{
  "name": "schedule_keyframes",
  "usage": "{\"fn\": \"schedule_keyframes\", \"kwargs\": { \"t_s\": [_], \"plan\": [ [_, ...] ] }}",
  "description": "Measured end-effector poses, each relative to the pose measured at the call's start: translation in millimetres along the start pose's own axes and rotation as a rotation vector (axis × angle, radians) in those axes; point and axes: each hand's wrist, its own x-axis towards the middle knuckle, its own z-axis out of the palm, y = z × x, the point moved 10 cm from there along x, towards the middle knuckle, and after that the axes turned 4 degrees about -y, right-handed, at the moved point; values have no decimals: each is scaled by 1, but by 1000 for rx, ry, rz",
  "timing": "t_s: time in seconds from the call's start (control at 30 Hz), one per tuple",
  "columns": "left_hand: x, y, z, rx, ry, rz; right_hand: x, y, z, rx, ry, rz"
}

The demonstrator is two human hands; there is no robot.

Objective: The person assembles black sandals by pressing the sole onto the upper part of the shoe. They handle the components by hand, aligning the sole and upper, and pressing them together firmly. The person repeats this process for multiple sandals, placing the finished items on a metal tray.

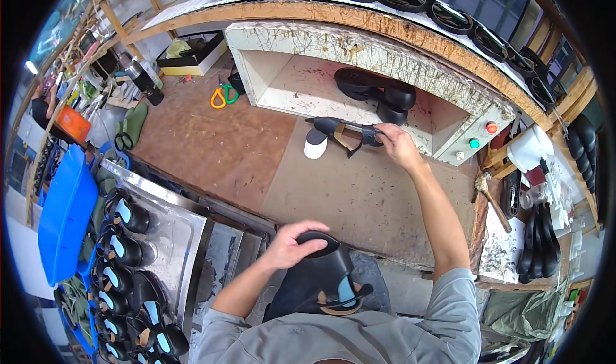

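- The right hand (pixel 396 144) is reaching over the workbench (pixel 212 149), its fingers closing together around the near-right end of a dark strappy shoe (pixel 328 126).
- That shoe is lying sideways just in front of the white box (pixel 269 40), its pale inner side showing between dark parts.
- Right beside its left end, a white block with a dark top (pixel 315 147) is standing on the bench; whether the two are touching, I cannot tell.
- Down near the lap, the left hand (pixel 292 247) is gripping the upper end of a black piece of footwear (pixel 324 271), thumb on one side and fingers on the other.
- A light-blue patch (pixel 346 290) is showing at its lower part, close to the person's shirt (pixel 333 341).
- Inside the box, black footwear (pixel 393 98) is resting toward the right.
- Scissors with yellow and green handles (pixel 219 98) are lying farther left on the bench.
- Over on the left, dark shoes with light-blue insoles (pixel 128 252) are crowding a metal tray (pixel 172 226), and a blue tub (pixel 64 213) is leaning beyond them.
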Motion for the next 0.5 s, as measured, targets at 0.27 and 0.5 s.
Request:
{"fn": "schedule_keyframes", "kwargs": {
  "t_s": [0.27, 0.5],
  "plan": [
    [0, -59, 36, 88, -140, -41, -2, 15, -43, -67, -145, 115],
    [4, -70, 50, -174, -175, 72, 73, 84, -68, -333, 103, 321]
  ]
}}
